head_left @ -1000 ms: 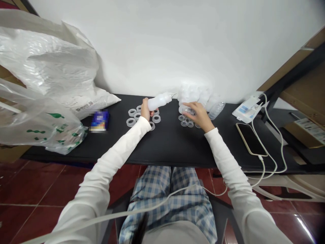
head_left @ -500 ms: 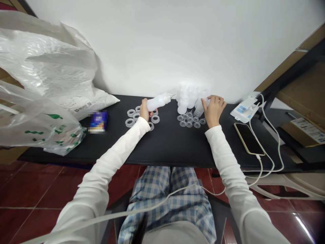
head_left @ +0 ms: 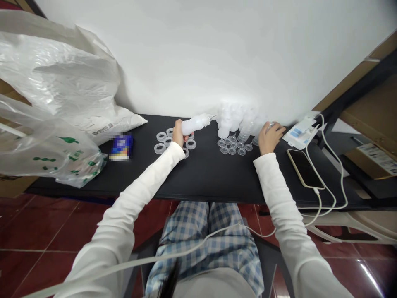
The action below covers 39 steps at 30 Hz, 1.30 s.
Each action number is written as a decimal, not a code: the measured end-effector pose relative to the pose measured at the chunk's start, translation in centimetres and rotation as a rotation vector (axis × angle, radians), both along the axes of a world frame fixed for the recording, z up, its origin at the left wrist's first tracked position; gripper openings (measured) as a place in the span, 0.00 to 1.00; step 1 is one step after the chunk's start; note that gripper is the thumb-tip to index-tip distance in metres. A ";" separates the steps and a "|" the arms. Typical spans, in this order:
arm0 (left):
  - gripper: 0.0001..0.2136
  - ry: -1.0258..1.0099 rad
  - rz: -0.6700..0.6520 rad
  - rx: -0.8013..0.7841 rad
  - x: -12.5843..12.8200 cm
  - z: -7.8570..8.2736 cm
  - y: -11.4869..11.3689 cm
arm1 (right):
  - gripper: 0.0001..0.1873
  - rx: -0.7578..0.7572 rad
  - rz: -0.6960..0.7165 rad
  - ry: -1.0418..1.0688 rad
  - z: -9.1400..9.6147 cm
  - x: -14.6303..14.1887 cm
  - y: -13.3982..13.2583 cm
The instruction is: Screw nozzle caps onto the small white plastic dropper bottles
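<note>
The bench (head_left: pixel 211 178) was black, the sleeves (head_left: pixel 145 182) white, the trousers (head_left: pixel 198 240) blue-and-white check, and the floor tiles (head_left: pixel 46 227) dark red. The bag (head_left: pixel 49 159) at the bench's left end was clear with green print, the bottle (head_left: pixel 195 124) milky white.

We saw a squeeze bottle (head_left: pixel 195 124) of smooth, milky, matt plastic and rings (head_left: pixel 161 137) of clear, glossy plastic on a matt black tabletop (head_left: pixel 211 178). The crumpled bag (head_left: pixel 46 62) was thin, shiny plastic, and the sleeve (head_left: pixel 149 178) was soft white cloth. The floor tiles (head_left: pixel 40 223) and phone screen (head_left: pixel 305 169) looked glossy.
</note>
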State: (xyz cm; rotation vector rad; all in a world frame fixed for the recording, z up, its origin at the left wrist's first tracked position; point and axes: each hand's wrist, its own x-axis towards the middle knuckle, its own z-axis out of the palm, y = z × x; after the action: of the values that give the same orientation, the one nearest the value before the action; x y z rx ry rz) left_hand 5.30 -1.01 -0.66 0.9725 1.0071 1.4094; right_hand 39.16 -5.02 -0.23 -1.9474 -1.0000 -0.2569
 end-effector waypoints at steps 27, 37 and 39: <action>0.24 0.371 0.039 0.343 0.5 0.3 -2.2 | 0.33 0.145 0.749 -0.472 -0.4 -6.4 -2.2; 0.28 0.647 -0.091 0.684 0.8 -0.5 -3.1 | 0.26 -0.073 0.973 -0.461 -1.5 -9.4 -2.4; 0.28 0.600 -0.102 0.661 0.9 -0.7 -3.0 | 0.25 -0.044 0.936 -0.434 -1.9 -9.4 -2.3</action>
State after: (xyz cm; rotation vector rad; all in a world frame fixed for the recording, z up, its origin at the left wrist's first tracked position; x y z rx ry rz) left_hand 6.19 -4.01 -1.32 1.9893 0.8929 1.4183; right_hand 29.78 -7.29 -2.11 -1.2824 -2.0852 -0.1128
